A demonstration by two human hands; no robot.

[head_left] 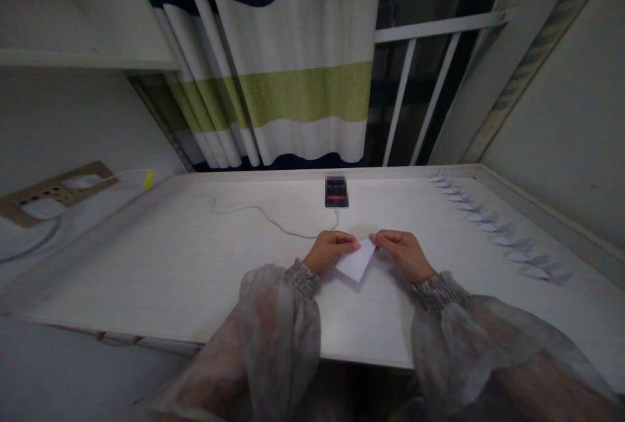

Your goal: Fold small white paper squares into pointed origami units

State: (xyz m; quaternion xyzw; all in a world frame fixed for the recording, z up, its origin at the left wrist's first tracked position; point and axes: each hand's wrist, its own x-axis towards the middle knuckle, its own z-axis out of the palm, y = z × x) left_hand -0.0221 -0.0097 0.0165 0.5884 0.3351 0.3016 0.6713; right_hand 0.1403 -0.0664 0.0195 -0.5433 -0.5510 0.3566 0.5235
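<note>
A small folded piece of white paper [357,262] is held between my two hands, just above the white desk near its front edge. My left hand [331,249] pinches the paper's upper left edge between thumb and fingers; a ring shows on one finger. At the upper right corner, the thumb and fingertips of my right hand [403,254] are closed on the same sheet. The paper's lower part hangs free and tapers to a corner pointing toward me.
A phone [336,192] lies at the back of the desk [161,259], its white cable [273,221] running left. Along the right side stands a row of several folded paper pieces [498,230]. A power strip [53,193] is on the left wall; a curtain [303,51] hangs behind.
</note>
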